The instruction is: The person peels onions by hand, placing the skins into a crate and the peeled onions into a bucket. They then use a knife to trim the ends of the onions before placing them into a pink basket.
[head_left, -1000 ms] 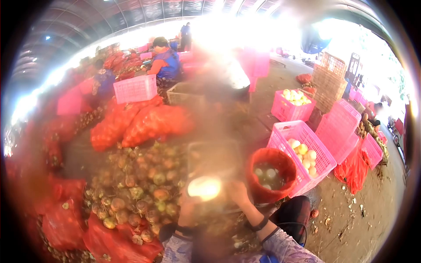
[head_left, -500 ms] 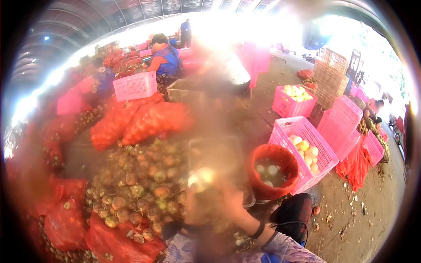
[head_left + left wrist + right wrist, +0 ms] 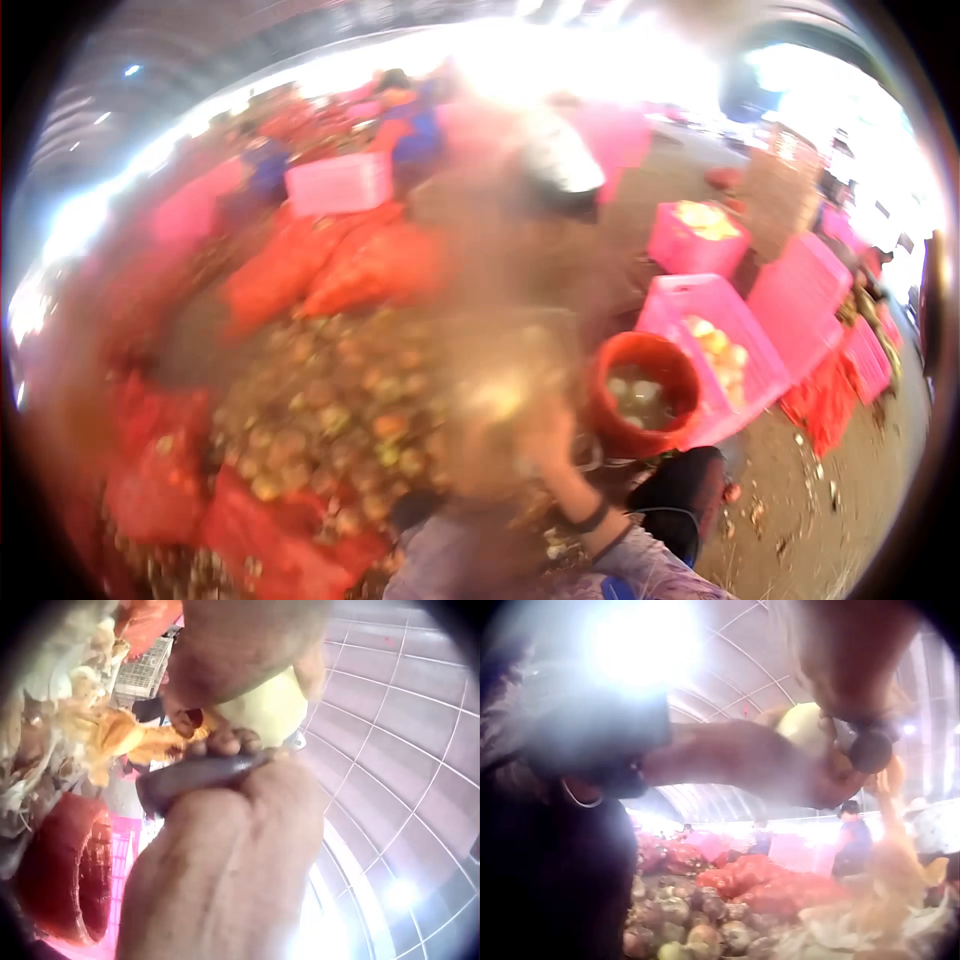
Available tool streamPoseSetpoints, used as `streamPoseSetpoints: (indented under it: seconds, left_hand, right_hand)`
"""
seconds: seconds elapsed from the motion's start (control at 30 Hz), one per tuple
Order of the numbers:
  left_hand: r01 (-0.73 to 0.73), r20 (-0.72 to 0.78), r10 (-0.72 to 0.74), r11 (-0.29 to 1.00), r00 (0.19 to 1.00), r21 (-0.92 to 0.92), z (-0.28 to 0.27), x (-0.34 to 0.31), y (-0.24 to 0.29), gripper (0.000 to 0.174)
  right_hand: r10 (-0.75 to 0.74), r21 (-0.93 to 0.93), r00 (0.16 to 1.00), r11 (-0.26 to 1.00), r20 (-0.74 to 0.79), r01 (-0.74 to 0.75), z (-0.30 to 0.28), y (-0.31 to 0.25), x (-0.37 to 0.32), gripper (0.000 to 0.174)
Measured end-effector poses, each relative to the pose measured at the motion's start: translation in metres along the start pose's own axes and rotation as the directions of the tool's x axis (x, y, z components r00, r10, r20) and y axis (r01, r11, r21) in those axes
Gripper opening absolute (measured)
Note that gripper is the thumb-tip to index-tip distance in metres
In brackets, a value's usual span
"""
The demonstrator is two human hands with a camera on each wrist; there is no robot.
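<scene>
A pale, peeled-looking onion (image 3: 266, 705) is gripped by my left hand (image 3: 247, 649), its fingers bent round it. My right hand (image 3: 847, 660) holds a knife by its dark handle (image 3: 199, 780), close beside the onion; the blade is mostly hidden by fingers. In the right wrist view the round butt of the handle (image 3: 871, 751) points toward the camera. Orange-brown peel (image 3: 892, 847) shows just beyond the hands. From the head, both hands appear blurred in glare, with the right hand (image 3: 548, 430) at the right.
Unpeeled onions (image 3: 330, 400) lie heaped at the left, among red mesh sacks (image 3: 370, 265). To the right stand a red-lined bucket (image 3: 648, 445) with pale onions in it and a pink crate (image 3: 755, 420) of peeled onions. Other people sit farther back.
The head view has swung, so the surroundings shift rightward and blur. The bright pale onion between the hands is less distinct now. Both hands stay together in front of the body.
</scene>
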State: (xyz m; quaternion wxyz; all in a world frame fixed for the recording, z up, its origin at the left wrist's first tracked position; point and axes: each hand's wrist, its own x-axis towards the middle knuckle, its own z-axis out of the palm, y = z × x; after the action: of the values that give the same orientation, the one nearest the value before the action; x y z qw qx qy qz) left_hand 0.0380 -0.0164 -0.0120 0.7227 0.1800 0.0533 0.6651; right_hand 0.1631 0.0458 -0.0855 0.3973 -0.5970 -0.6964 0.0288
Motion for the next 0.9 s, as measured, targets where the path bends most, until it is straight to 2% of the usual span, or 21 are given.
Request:
streamPoseSetpoints:
  seconds: [0.03,0.07,0.1,0.13,0.2,0.23,0.27,0.3,0.33,0.4,0.43,0.47,0.5,0.53,0.57,0.63,0.67,0.77,0.8,0.87,0.9]
  left_hand:
    - [-0.072,-0.054,0.073,0.997,0.996,0.015,-0.011,-0.007,0.007,0.059]
    - [-0.035,0.029,0.027,0.940,0.999,0.339,-0.024,-0.011,0.011,0.048]
    - [0.014,0.071,-0.075,0.780,0.995,0.626,-0.030,-0.013,0.018,0.040]
    - [0.088,-0.166,-0.006,0.863,0.986,0.497,0.040,-0.022,0.042,0.036]
    - [0.026,-0.065,0.007,0.873,0.998,0.487,0.018,-0.016,0.040,0.039]
    - [0.022,-0.088,0.023,0.875,0.996,0.483,0.000,-0.010,0.033,0.039]
    - [0.042,-0.122,0.035,0.820,0.992,0.571,-0.020,-0.005,0.022,0.042]
    - [0.070,-0.159,0.045,0.757,0.986,0.650,-0.033,-0.004,0.016,0.045]
    - [0.074,-0.182,0.059,0.759,0.982,0.647,-0.030,-0.002,0.016,0.045]
    - [0.061,-0.074,-0.042,0.959,0.996,0.278,-0.012,0.006,0.022,0.051]
    - [-0.001,-0.060,0.024,0.937,0.998,0.348,-0.006,0.005,0.024,0.051]
    - [0.004,-0.050,0.014,0.940,0.999,0.342,-0.002,0.000,0.025,0.051]
    - [-0.093,-0.076,0.163,0.822,0.984,0.561,0.004,-0.007,0.025,0.050]
    - [-0.167,-0.049,0.299,0.652,0.953,0.740,0.010,-0.010,0.021,0.050]
    - [-0.167,-0.006,0.245,0.678,0.969,0.716,0.013,-0.009,0.015,0.050]
    - [-0.139,-0.007,0.180,0.783,0.984,0.606,0.003,-0.006,0.014,0.049]
    - [-0.117,-0.019,0.154,0.821,0.988,0.558,-0.007,-0.005,0.019,0.048]
    - [-0.055,-0.090,0.103,0.903,0.991,0.426,-0.028,-0.005,0.027,0.049]
    - [-0.050,-0.077,0.092,0.900,0.993,0.433,-0.029,-0.006,0.026,0.049]
    - [-0.118,-0.089,0.153,0.942,0.984,0.313,-0.018,-0.008,0.028,0.053]
    - [-0.105,-0.072,0.118,0.982,0.990,0.160,-0.012,-0.006,0.026,0.056]
  right_hand:
    - [0.021,-0.062,0.999,0.998,-0.032,-0.023,0.005,0.016,0.005,0.045]
    - [-0.004,-0.081,0.997,0.997,-0.083,-0.003,0.013,0.030,0.007,0.047]
    - [-0.157,0.013,0.982,0.987,-0.102,0.159,-0.017,-0.005,0.007,0.047]
    - [-0.287,0.097,0.946,0.948,-0.151,0.303,-0.062,-0.040,0.016,0.048]
    - [-0.473,0.085,0.870,0.870,-0.139,0.486,-0.068,-0.044,0.016,0.052]
    - [-0.448,0.056,0.891,0.890,-0.071,0.452,-0.073,-0.050,0.011,0.047]
    - [-0.349,0.104,0.936,0.930,-0.043,0.352,-0.071,-0.053,0.009,0.044]
    - [-0.306,0.075,0.952,0.949,-0.005,0.306,-0.071,-0.052,0.007,0.041]
    - [-0.261,0.043,0.965,0.965,0.026,0.260,-0.072,-0.053,0.007,0.039]
    - [-0.287,0.217,0.955,0.930,-0.077,0.296,-0.071,-0.062,0.009,0.035]
    - [-0.230,0.335,0.969,0.909,-0.089,0.246,-0.064,-0.056,0.009,0.035]
    - [-0.169,0.437,0.980,0.877,-0.106,0.199,-0.060,-0.051,0.013,0.035]
    - [-0.050,0.502,0.999,0.864,-0.004,0.045,-0.060,-0.046,0.013,0.035]
    - [0.077,0.542,0.993,0.833,0.085,-0.111,-0.064,-0.047,0.012,0.036]
    - [0.106,0.507,0.994,0.856,0.026,-0.104,-0.056,-0.028,0.013,0.036]
    - [-0.120,0.329,0.974,0.927,-0.193,0.180,-0.031,0.009,0.022,0.035]
    - [0.012,0.291,0.998,0.957,-0.063,0.007,-0.057,-0.021,0.028,0.032]
    - [0.004,0.280,0.990,0.959,-0.142,0.036,-0.057,-0.015,0.038,0.030]
    - [0.012,0.386,0.990,0.922,-0.141,0.044,-0.063,-0.022,0.040,0.027]
    - [0.027,0.538,0.991,0.842,-0.131,0.048,-0.068,-0.026,0.044,0.025]
    - [0.039,0.547,0.992,0.837,-0.122,0.034,-0.065,-0.024,0.044,0.024]
